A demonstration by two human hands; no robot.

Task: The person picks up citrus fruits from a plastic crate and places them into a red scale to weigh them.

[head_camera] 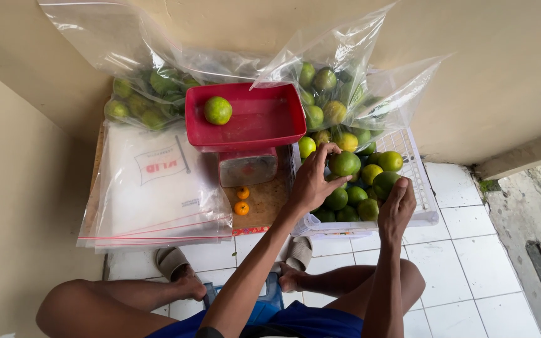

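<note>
In the head view, the person sits low with bare knees spread, and both hands are inside a white plastic slatted crate (426, 216) that stands on the white tiled floor (471, 275) at the right. The left hand (311, 181) has its fingers curled around a round green citrus fruit (344, 163) on top of the pile; the thumb and fingers pinch it from both sides. The right hand (397, 209) lies on a darker green citrus fruit (384, 183), with fingers close together and bent over it. More green and yellow-green fruits fill the crate around both hands.

To the left of the crate stands a red plastic scale tray (255, 122) on a grey scale body (247, 168). One single green fruit (218, 110) lies in the far left part of the tray; the remaining part of the tray is bare. Two small orange fruits (242, 201) lie on the brown wooden board (264, 200), near the scale base.

A stack of flat clear zip bags (151, 188) covers the left part of the board, and its near edge hangs over the board's edge. Two clear plastic bags with green fruits lean on the beige wall: the left bag (139, 94) behind the tray, the right bag (339, 87) above the far edge of the crate. Open floor stays free at the right of the crate.
</note>
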